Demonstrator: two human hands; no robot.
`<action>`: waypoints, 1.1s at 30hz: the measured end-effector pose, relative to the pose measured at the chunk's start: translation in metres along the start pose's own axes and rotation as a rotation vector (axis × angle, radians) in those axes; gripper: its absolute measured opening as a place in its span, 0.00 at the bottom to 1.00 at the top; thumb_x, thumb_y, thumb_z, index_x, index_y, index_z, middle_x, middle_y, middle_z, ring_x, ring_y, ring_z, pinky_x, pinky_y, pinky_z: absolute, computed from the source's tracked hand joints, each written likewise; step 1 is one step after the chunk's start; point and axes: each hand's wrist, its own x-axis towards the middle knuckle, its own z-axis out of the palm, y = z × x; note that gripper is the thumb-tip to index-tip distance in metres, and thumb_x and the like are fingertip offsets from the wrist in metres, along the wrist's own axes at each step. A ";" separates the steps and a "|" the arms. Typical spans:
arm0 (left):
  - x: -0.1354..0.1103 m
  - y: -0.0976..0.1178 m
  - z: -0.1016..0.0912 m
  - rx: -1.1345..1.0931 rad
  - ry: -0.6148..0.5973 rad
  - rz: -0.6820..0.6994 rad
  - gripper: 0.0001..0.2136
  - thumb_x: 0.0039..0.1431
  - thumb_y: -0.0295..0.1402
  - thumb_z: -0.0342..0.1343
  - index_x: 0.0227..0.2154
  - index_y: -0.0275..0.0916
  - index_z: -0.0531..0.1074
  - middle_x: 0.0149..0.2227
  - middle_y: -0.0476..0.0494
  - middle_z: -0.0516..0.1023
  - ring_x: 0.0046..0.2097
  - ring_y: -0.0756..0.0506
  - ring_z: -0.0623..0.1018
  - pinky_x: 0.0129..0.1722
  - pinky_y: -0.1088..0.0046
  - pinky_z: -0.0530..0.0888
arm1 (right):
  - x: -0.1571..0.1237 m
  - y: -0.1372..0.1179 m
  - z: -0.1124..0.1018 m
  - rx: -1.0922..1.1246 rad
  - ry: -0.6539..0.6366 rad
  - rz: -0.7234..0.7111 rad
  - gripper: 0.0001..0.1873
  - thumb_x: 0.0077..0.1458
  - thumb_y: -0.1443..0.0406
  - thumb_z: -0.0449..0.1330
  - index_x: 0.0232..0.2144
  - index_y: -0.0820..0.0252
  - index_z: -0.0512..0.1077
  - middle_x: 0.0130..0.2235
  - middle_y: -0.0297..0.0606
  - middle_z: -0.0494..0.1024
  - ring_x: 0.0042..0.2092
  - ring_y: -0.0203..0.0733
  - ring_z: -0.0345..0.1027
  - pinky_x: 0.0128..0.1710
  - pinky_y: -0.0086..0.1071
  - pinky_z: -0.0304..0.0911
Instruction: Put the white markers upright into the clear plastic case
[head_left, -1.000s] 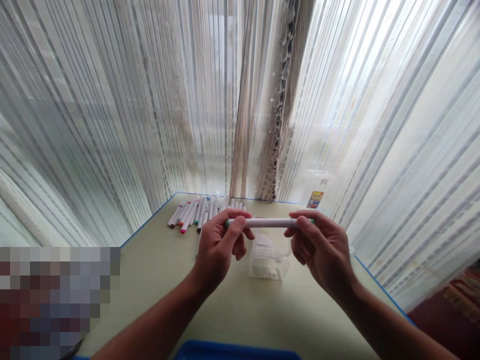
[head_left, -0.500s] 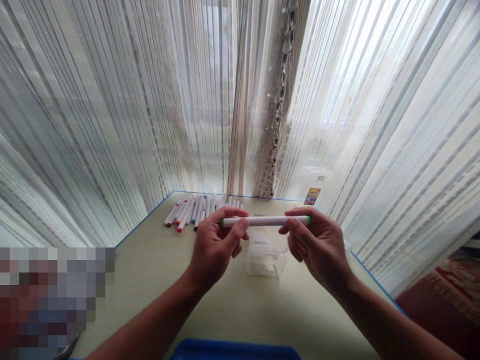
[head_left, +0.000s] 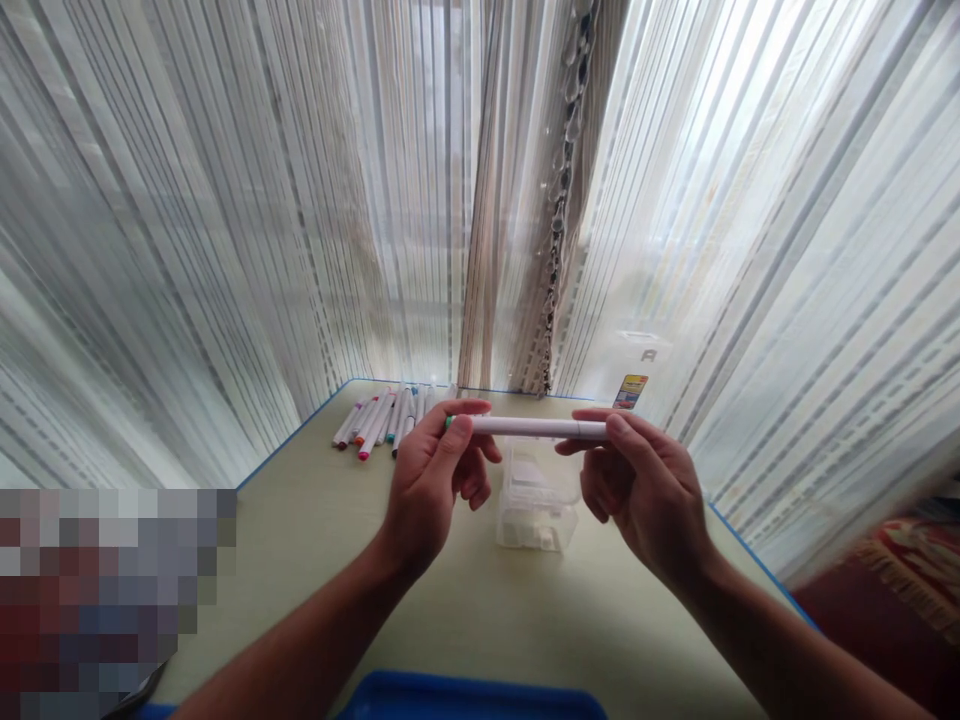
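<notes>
White marker [head_left: 529, 427] held level above the counter [head_left: 457, 620], clear of its surface, a hand at each end. Left hand [head_left: 427, 475]: grip closed on one end, thumb in front, a bit of green tip showing past it. Right hand [head_left: 649, 485]: grip pinching the other end, thumb over the tip, index finger along the barrel; thin seam just beside the fingers. Below and between the hands, a clear plastic box [head_left: 532, 525] on the counter. Loose markers [head_left: 377, 426] lie bunched beyond the left hand, coloured ends toward the wearer. Striped curtain [head_left: 405, 230] behind.
</notes>
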 end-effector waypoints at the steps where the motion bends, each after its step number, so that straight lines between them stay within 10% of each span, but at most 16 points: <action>1: 0.000 0.001 0.000 -0.011 -0.002 0.000 0.14 0.65 0.40 0.57 0.45 0.33 0.73 0.27 0.46 0.76 0.19 0.54 0.65 0.16 0.79 0.64 | 0.000 0.000 0.000 0.003 0.002 0.001 0.13 0.63 0.60 0.61 0.39 0.63 0.81 0.31 0.45 0.84 0.14 0.30 0.60 0.11 0.24 0.55; 33: 0.003 -0.002 -0.004 0.136 0.031 -0.011 0.09 0.61 0.36 0.60 0.40 0.35 0.74 0.23 0.51 0.73 0.19 0.56 0.60 0.17 0.81 0.58 | 0.002 0.005 -0.004 -0.138 0.053 -0.120 0.07 0.57 0.62 0.69 0.36 0.59 0.81 0.24 0.32 0.77 0.15 0.26 0.57 0.11 0.21 0.54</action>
